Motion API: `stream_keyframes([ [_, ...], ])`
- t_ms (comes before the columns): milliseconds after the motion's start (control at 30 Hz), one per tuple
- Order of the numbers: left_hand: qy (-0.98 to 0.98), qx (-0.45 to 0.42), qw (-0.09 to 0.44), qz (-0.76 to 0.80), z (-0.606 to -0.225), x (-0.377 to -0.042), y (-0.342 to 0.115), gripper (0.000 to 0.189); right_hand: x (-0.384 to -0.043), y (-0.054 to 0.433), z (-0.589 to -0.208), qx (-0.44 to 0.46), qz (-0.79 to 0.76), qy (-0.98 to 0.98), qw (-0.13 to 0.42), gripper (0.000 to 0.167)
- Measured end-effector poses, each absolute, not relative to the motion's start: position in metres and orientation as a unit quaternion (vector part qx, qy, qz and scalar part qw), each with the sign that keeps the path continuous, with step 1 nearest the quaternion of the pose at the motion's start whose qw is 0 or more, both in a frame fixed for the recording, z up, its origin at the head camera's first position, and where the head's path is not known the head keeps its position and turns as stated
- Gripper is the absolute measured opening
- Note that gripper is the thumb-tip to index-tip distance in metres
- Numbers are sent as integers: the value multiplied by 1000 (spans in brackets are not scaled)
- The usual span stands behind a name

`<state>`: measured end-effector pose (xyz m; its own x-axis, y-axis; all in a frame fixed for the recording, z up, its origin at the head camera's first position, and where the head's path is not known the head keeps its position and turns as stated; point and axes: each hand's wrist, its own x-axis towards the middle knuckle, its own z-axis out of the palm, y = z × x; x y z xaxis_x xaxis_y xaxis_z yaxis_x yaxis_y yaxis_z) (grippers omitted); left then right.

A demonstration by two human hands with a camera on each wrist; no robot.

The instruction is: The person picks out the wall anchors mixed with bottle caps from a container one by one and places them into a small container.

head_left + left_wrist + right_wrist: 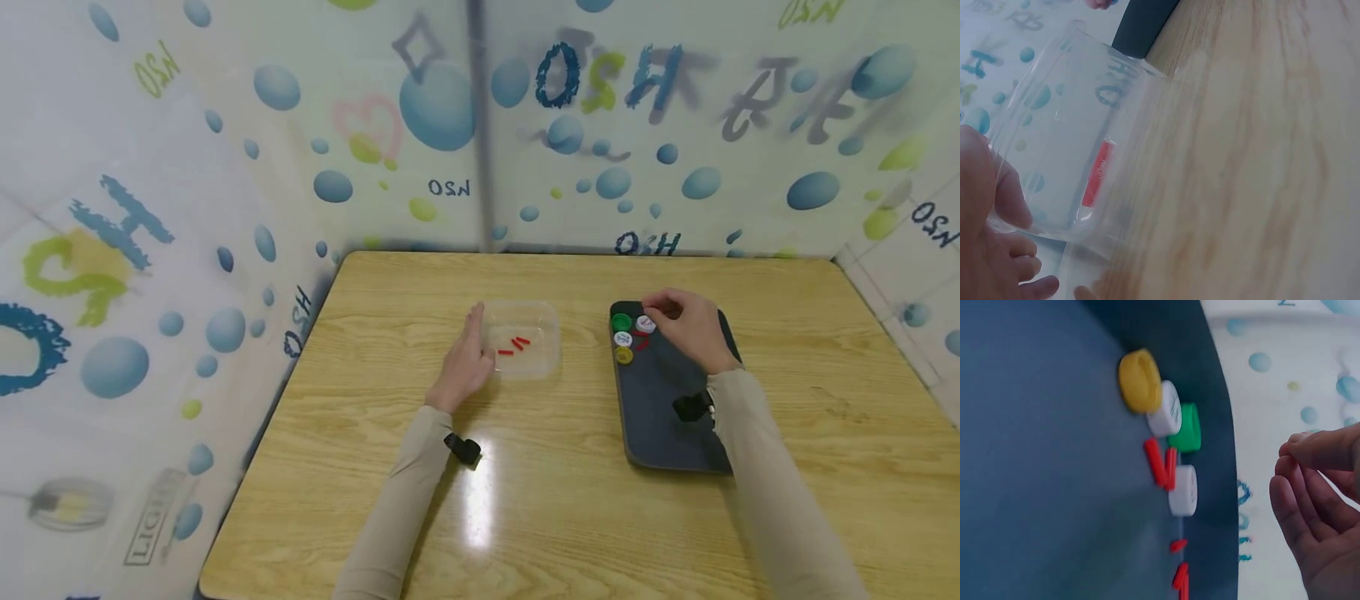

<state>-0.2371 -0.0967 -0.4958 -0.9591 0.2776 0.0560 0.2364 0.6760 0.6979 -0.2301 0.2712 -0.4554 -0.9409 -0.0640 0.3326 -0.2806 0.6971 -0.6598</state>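
From six o'clock, the head camera is looking forward and down over the table (555, 500); nearer, the left wrist camera (463, 450) is sharing its clear box (536, 363), the right wrist camera (692, 407) its four-o'clock tray (652, 421).

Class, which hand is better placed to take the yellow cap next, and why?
Probably the right hand: it hovers over the dark tray, closer to the yellow cap; the left hand is at the clear container.

I had a wooden table (555, 500) in view, a glare patch (477, 500) shining on it; behind it I saw pale walls (247, 33) patterned with blue bubbles (437, 107) and reversed lettering (600, 83).
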Motion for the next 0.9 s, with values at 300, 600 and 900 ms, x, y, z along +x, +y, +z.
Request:
stream_keyframes([
  [300, 914, 141, 22, 380, -496, -237, -97, 76, -225, 293, -461, 62, 362, -918, 148, 18],
  [600, 915, 138, 25, 379, -495, -237, -96, 76, -223, 316, -464, 29, 355, -921, 161, 21],
  [900, 912, 137, 21, 386, -498, -238, -97, 76, -219, 327, -466, -6, 332, -930, 160, 21],
])
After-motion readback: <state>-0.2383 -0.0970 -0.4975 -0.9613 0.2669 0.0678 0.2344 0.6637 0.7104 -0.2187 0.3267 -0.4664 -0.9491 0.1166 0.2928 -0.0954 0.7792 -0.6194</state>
